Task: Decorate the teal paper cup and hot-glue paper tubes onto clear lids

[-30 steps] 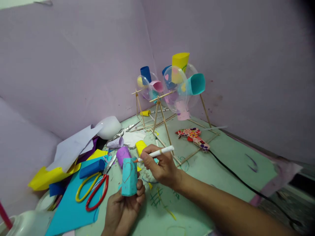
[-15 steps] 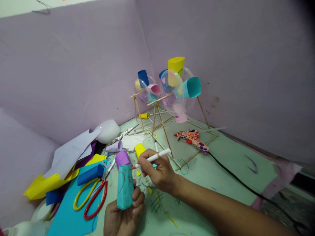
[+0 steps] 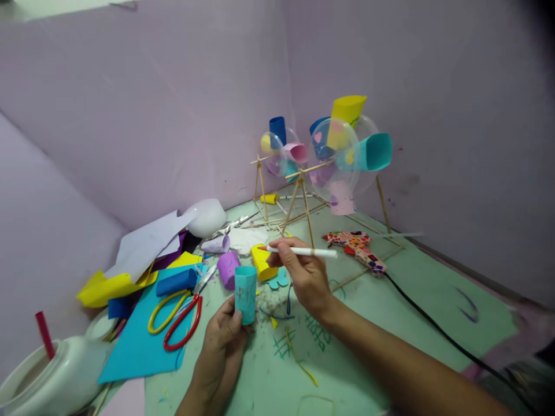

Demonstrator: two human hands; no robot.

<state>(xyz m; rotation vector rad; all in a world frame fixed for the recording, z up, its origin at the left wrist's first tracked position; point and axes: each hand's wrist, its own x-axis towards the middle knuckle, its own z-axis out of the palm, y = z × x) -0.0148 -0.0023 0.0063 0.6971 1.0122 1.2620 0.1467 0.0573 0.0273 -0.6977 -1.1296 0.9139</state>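
My left hand (image 3: pixel 223 335) is closed round the lower part of a teal paper cup (image 3: pixel 245 297), held upright with reddish-brown marks drawn on its side. A white marker (image 3: pixel 314 252) with a reddish-brown tip is pinched in my right hand (image 3: pixel 303 277). Its tip points left and sits above the cup, apart from it. Just behind the cup are a purple paper cup (image 3: pixel 228 270) and a yellow paper cup (image 3: pixel 262 263). A teal paper cutout (image 3: pixel 278 279) lies beside the yellow one.
Two stick-framed wheels with coloured cups (image 3: pixel 336 156) stand at the back. A patterned glue gun (image 3: pixel 358 248) with a black cord lies right. Scissors (image 3: pixel 184 320) rest on teal sheets (image 3: pixel 139 346) at left, near a white pot (image 3: pixel 73 367) and paper scraps.
The marker tip has left the teal cup's side and lifted away. The cup has turned more upright in my left hand. The view has shifted left, so things appear further right.
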